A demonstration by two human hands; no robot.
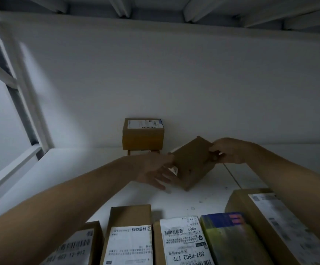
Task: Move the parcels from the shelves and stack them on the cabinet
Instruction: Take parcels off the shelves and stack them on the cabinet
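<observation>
Fingers of my right hand pinch the far right edge of the small brown parcel, thumb side hidden behind the cardboard, so I read that hand as closed on it; my left hand lies against the parcel's near left face with its fingers spread long and loose, touching near the white label corner, more a steadying palm than a clamp. I see the parcel tilted, one low corner at or just above the white surface, roughly mid-scene, to the right of the small stack of boxes standing against the far wall. I judge it light: one pinch and an open palm seem enough to keep it up. It looks like stiff corrugated card with dry, matte faces, so it should not slip much, though a pinch on a single edge lets it swing. I would rather take it across two opposite faces, left palm flat on the near side, right fingers wrapped over the far side, and keep it level before setting it down. Close to me a row of labelled parcels sits side by side along the near edge, with a larger box on the right; I must lift clear of these
</observation>
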